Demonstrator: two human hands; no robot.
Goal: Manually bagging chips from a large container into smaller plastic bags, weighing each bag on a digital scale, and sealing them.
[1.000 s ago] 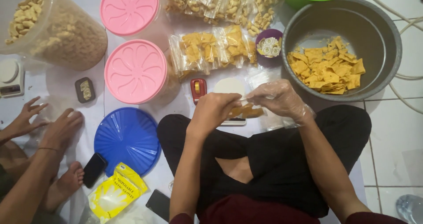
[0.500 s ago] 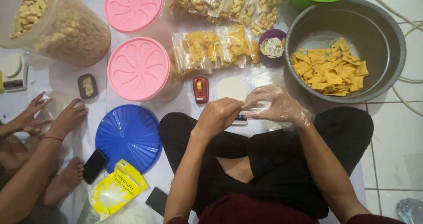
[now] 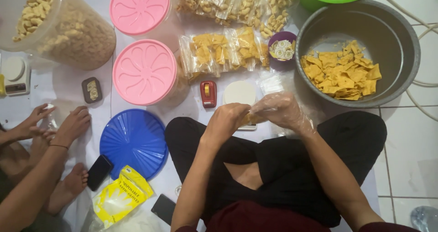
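Between the pinched fingertips of the bare left hand (image 3: 226,121) and the right hand (image 3: 279,111), which wears a thin crinkled plastic glove, sits a small clear packet of yellow chips (image 3: 250,119), gripped from both sides. Just beyond the fingers lies a white round-topped scale (image 3: 239,93), with a red tape dispenser (image 3: 208,93) beside it. Farther right, a grey metal basin (image 3: 397,40) holds flat yellow chips.

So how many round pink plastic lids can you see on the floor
2. One round pink plastic lid sits at the top edge, partly cut off. The other pink lid lies just below it, above the round blue plastic lid. More may lie outside the view.
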